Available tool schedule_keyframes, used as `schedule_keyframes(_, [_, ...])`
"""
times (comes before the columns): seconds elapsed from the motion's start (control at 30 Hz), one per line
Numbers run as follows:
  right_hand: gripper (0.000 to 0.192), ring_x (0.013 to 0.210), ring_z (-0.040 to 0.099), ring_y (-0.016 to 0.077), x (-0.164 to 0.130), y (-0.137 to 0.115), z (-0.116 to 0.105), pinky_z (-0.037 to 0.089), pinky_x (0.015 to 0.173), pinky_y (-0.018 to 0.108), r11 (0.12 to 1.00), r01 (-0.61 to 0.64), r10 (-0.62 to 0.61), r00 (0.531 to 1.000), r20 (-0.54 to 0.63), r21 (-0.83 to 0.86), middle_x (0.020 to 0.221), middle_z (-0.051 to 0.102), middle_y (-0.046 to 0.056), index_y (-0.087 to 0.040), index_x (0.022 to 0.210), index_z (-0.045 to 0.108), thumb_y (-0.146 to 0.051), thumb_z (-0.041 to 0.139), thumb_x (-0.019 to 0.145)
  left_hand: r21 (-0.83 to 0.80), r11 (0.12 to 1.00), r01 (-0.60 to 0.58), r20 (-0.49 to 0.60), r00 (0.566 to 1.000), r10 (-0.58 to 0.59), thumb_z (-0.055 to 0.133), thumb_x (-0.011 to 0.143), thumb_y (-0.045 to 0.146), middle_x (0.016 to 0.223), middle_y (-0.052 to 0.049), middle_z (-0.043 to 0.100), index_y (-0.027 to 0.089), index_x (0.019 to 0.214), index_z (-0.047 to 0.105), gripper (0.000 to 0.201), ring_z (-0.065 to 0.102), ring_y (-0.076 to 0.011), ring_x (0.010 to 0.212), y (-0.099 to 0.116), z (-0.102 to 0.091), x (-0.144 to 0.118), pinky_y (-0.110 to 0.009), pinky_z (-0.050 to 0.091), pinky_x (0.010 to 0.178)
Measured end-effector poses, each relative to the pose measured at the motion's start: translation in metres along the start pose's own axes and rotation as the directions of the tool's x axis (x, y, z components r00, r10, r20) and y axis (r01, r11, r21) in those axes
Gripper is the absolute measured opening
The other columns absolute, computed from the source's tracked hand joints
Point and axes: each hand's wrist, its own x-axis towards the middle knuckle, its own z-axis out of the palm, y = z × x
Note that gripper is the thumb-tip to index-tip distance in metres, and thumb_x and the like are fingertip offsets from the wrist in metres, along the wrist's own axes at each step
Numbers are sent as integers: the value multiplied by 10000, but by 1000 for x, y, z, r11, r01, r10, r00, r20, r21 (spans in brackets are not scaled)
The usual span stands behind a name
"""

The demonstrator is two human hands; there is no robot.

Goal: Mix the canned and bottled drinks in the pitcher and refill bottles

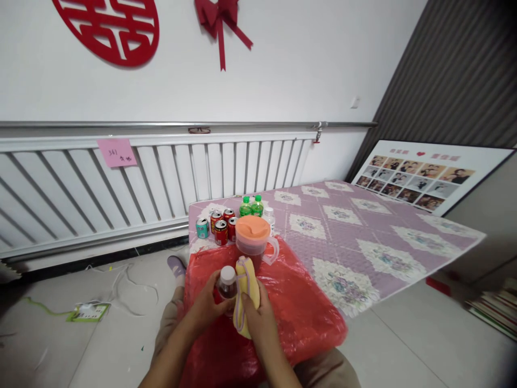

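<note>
Left hand [210, 307] grips white-capped small clear bottle [227, 284], cap on; right hand [258, 318] clutches yellow cloth [246, 288] against it, wiping unfinished.

- This looks like a room in a home, dressed for a wedding.
- On the far white wall hang a red paper double-happiness emblem [107, 27] and a red bow [220, 19].
- A long white radiator [161, 178] runs below them, with a pink note [116, 153] stuck on it.
- At the right, a board of couple photographs [420, 175] leans against a dark striped wall.
- A bed under a lilac floral quilt [347, 237] stands on a pale tiled floor [81, 350].
</note>
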Motion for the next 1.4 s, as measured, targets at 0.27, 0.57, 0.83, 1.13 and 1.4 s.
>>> schedule_keyframes(0.27, [538,1147,651,293,1,-15,3,520,982,417,988,-153,152,988,29,22,1269,677,142,-180,1262,600,-407,643,776,-21,999,38,-240,970,-42,777,662,313,1258,-139,624,195,1261,469,684,648,-306,1104,-26,25,-4,-490,523,966])
schedule_keyframes(0.57, [504,1032,698,297,7,35,-4,542,921,449,974,-227,225,970,89,18,1137,737,115,-188,1231,621,-395,626,772,-47,999,-23,17,1000,24,714,732,262,1425,-152,544,192,1445,381,789,532,-341,1316,-15,3,-2,-508,477,1065])
schedule_keyframes(0.83, [562,1079,679,278,1,-15,0,556,883,377,979,-201,199,979,47,25,1228,702,113,-200,1320,572,-436,621,812,13,999,-45,-149,988,47,743,709,245,1254,-105,631,218,1269,497,612,629,-288,1131,-17,15,-5,-463,531,963])
schedule_keyframes(1.13, [520,1092,675,284,1,14,-3,532,949,403,980,-199,198,979,45,11,1210,703,124,-184,1260,608,-420,613,797,58,998,-9,-243,970,23,755,691,265,1235,-102,606,211,1223,476,603,615,-277,1146,-15,22,-8,-458,500,1005])
schedule_keyframes(1.4, [506,1018,699,293,-2,21,-8,547,904,427,962,-265,262,964,47,63,1133,730,123,-169,1213,627,-419,641,774,-64,998,-15,-151,988,5,732,693,234,1250,-105,621,205,1245,467,613,625,-274,1158,-21,13,-6,-474,489,1029])
